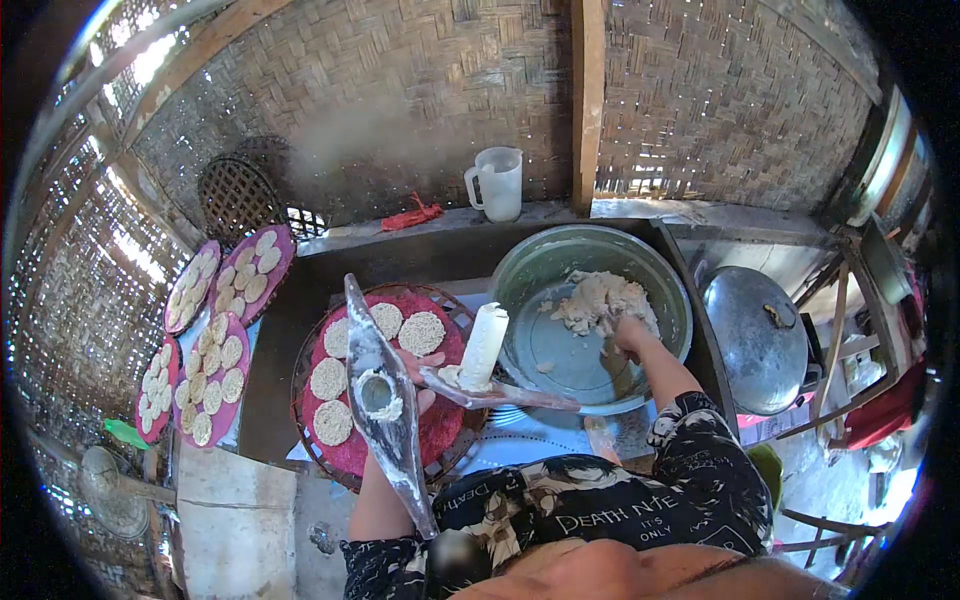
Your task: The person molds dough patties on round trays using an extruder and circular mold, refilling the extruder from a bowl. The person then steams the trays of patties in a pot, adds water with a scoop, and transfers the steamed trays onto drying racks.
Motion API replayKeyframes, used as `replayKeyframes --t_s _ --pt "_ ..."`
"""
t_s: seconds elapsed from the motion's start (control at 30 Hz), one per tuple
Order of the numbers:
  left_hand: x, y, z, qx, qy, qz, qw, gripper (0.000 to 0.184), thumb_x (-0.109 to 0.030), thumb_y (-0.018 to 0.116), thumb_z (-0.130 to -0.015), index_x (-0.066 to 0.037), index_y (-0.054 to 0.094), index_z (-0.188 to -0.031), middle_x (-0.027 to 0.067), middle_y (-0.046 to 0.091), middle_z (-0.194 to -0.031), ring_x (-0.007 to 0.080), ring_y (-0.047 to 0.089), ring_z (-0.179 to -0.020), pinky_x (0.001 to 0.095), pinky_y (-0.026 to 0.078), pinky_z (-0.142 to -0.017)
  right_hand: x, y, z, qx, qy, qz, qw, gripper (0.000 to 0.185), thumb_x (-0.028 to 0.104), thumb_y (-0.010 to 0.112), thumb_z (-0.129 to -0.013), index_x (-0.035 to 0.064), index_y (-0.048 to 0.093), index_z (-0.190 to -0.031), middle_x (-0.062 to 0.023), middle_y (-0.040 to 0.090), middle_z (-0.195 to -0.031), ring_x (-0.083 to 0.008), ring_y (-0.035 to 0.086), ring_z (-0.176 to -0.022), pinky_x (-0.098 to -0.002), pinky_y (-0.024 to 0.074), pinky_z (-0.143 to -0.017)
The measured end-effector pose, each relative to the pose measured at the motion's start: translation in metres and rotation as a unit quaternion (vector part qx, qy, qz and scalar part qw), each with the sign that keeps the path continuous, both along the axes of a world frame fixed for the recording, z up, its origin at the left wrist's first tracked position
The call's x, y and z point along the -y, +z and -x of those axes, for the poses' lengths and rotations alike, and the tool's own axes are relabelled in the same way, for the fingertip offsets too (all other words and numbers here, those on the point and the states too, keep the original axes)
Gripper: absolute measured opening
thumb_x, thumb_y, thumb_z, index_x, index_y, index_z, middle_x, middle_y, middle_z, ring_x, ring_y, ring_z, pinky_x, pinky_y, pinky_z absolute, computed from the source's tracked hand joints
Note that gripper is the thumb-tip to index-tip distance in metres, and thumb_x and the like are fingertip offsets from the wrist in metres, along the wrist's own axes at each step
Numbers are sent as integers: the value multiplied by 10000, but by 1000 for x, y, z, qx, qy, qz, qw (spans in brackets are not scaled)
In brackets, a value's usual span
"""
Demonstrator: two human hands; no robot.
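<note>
My left hand [425, 378] is closed around a two-part wooden press. One part is a long dough-smeared wooden body [368, 345] with a round hole in its middle. The other is a wooden handle [540, 397] bearing a white, dough-coated cylinder [484, 345], which points up beside the basin. My right hand [627, 338] reaches into the big green basin [510, 352] and grips a lump of pale, sticky dough [600, 298]; its fingertips are buried there. Below the press lies a round tray with a pink cloth [375, 465], carrying several round discs of dough strands [422, 333].
Pink-lined trays [233, 328] of round discs lean at the left. A white jug [498, 185] and a red cloth or bag [411, 214] stand on the back ledge. A large lidded metal pot [755, 340] sits right of the basin. A woven wall [400, 110] closes off the back.
</note>
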State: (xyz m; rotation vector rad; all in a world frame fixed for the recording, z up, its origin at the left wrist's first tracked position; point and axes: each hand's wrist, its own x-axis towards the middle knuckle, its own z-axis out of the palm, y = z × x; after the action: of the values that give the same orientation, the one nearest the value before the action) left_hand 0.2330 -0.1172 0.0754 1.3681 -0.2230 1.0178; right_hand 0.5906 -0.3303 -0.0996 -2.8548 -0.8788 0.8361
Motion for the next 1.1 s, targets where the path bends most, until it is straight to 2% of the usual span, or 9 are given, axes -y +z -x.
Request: replayKeyframes --t_s 0.17,0.3,0.4,0.6,0.73,0.77,0.9,1.03,1.1 --pt "-4 -4 4 -5 -16 -18 1000 309 62 664 -636 -91 547 -879 25 477 -889 140 539 -811 493 472 -828 20 -60 -50 130 72 -32 988 475 384 494 -825 -54 621 -695 -130 582 -533 -205 572 -474 -356 481 -513" --pt "-14 -13 11 -32 -86 2 996 356 82 668 -629 -101 558 -914 21 453 -924 151 542 -893 476 484 -815 22 43 5 -41 -147 -96 984 600 562 484 -791 -13 610 -674 -112 588 -564 -179 548 -449 -323 448 -455" --pt "-13 -17 10 -20 -29 -66 997 273 2 638 -693 -79 558 -941 44 495 -957 182 561 -885 429 493 -780 39 74 23 -137 -229 -156 951 445 442 562 -795 17 596 -668 -67 568 -557 -147 519 -428 -285 409 -408" --pt "-18 -21 1 -56 -57 9 997 293 -141 642 -716 -63 555 -984 77 559 -933 196 579 -859 371 483 -765 83 122 19 -357 -157 -302 870 178 190 635 -758 24 588 -802 8 501 -578 -77 431 -421 -208 324 -380" --pt "-35 -35 -31 -263 -121 89 953 349 -236 645 -732 -52 553 -1014 98 601 -917 205 591 -841 332 477 -754 84 215 59 -275 12 -269 923 230 199 640 -754 42 623 -921 44 476 -557 -36 393 -440 -195 293 -386" --pt "-29 -35 -39 -369 108 -176 906 422 -287 672 -702 -50 550 -1029 101 617 -892 201 594 -839 323 469 -759 83 236 69 -255 43 -259 931 262 200 635 -761 47 618 -972 49 478 -560 -30 390 -444 -191 292 -388" --pt "-4 -15 -57 -399 102 -303 859 562 -285 697 -665 -57 493 -1137 108 608 -983 220 590 -889 314 437 -821 79 304 86 -254 146 -199 935 380 225 640 -761 84 580 -1109 54 487 -578 -17 379 -454 -186 290 -392" --pt "4 -19 -70 -411 30 -327 850 571 -312 708 -637 -93 513 -1126 107 605 -1010 219 581 -936 319 430 -823 65 337 94 -191 262 -168 931 360 169 662 -741 33 591 -1067 6 596 -698 -66 487 -607 -233 404 -541" --pt "9 -9 -66 -413 -11 -318 853 576 -314 713 -629 -101 514 -1126 103 601 -1022 216 578 -944 319 428 -822 52 360 113 -54 307 -150 938 375 138 696 -663 68 617 -1023 -50 645 -804 -185 577 -712 -283 436 -637"
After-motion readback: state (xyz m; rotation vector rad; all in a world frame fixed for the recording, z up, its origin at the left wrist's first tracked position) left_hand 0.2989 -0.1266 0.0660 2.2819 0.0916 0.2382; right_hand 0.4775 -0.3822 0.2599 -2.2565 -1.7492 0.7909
